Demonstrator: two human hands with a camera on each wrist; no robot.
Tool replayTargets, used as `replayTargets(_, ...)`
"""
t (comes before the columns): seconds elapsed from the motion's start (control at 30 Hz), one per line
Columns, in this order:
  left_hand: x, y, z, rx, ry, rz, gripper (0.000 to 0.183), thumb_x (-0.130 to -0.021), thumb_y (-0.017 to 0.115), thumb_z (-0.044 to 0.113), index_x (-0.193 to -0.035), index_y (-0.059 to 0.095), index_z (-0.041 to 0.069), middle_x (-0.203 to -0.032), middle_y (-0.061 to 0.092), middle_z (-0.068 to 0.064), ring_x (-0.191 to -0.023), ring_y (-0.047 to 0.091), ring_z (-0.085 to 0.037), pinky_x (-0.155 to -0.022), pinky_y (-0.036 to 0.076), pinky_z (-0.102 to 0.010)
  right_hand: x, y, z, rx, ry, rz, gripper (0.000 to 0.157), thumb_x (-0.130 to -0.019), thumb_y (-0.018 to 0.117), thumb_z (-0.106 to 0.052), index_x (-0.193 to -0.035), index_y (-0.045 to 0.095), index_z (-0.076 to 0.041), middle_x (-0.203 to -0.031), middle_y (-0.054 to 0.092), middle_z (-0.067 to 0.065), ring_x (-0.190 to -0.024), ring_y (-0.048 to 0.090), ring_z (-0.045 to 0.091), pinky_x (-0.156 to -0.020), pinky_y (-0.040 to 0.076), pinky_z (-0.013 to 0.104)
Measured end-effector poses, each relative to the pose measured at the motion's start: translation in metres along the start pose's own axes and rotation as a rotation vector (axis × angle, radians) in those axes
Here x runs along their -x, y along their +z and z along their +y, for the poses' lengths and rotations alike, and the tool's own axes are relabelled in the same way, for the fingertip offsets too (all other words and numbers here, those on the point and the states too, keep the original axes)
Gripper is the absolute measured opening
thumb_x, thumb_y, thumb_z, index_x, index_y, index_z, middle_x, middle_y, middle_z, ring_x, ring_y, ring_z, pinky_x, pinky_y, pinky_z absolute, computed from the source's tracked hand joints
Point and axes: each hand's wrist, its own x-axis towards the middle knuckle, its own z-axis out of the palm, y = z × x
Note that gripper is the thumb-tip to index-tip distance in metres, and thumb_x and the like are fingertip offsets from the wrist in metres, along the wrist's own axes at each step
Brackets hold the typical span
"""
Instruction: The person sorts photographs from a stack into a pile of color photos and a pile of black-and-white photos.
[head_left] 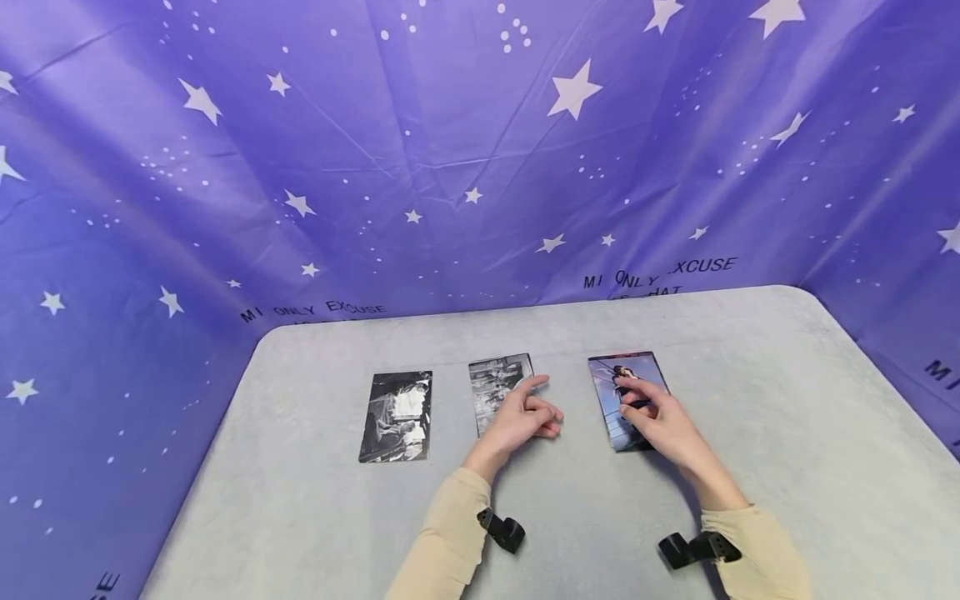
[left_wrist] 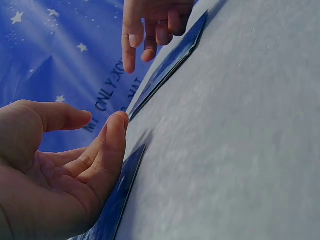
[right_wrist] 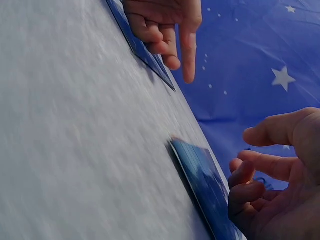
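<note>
Three picture cards lie in a row on a grey table. My left hand (head_left: 519, 418) hovers at the right side of the middle black-and-white card (head_left: 491, 385), hiding its lower right part. Its fingers are loosely bent with nothing between them. Over the colour card (head_left: 611, 412), which shows figures against blue, my right hand (head_left: 663, 423) hangs with relaxed fingers and a gap between thumb and fingertips. In the right wrist view, the colour card (right_wrist: 197, 172) lies flat below that hand (right_wrist: 280, 180). Another black-and-white card (head_left: 397, 417) sits at the left, apart from both hands.
The grey table (head_left: 300, 517) has rounded far corners. A purple-blue cloth (head_left: 450, 108) with white stars and printed letters hangs behind it and at both sides. Each wrist wears a black strap with a small camera (head_left: 504, 531).
</note>
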Motion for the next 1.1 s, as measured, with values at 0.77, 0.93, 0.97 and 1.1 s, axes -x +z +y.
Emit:
replayTargets(0.77, 0.031, -0.049, -0.002, -0.096, 0.014, 0.079, 0.057, -0.087, 0.051, -0.011, -0.142, 0.035, -0.007, -0.091, 0.066, -0.023, -0.07, 0.064, -0.017, -0.069, 0.057, -0.032, -0.02, 0.012, -0.02, 0.08, -0.108, -0.145, 0.035, -0.089, 0.062, 0.0, -0.122, 0.057, 0.01, -0.096, 0.062, 0.012, -0.065, 0.051, 0.007, -0.055, 0.042, 0.022)
replayTargets(0.93, 0.037, -0.059, -0.003, -0.098, 0.024, 0.1, 0.056, -0.086, 0.051, -0.011, -0.141, 0.036, -0.009, -0.093, 0.065, -0.025, -0.072, 0.065, -0.021, -0.071, 0.057, -0.035, -0.023, 0.021, -0.022, 0.077, -0.119, -0.194, 0.035, -0.088, 0.062, 0.001, -0.121, 0.057, 0.01, -0.099, 0.064, 0.016, -0.073, 0.057, 0.012, -0.057, 0.047, 0.023)
replayTargets(0.97, 0.039, -0.06, -0.003, -0.103, 0.028, 0.106, 0.056, -0.086, 0.051, -0.011, -0.14, 0.036, -0.009, -0.094, 0.065, -0.025, -0.074, 0.065, -0.022, -0.071, 0.057, -0.036, -0.023, 0.024, -0.022, 0.074, -0.113, -0.201, 0.036, -0.087, 0.062, 0.001, -0.122, 0.056, 0.01, -0.1, 0.064, 0.017, -0.075, 0.058, 0.014, -0.057, 0.048, 0.024)
replayTargets(1.1, 0.044, -0.068, -0.002, -0.122, 0.043, 0.149, 0.053, -0.086, 0.051, -0.01, -0.138, 0.039, -0.01, -0.097, 0.064, -0.026, -0.079, 0.065, -0.025, -0.073, 0.057, -0.035, -0.023, 0.038, -0.021, 0.064, -0.103, -0.232, 0.042, -0.086, 0.061, 0.002, -0.126, 0.052, 0.012, -0.104, 0.063, 0.019, -0.085, 0.063, 0.022, -0.065, 0.053, 0.026)
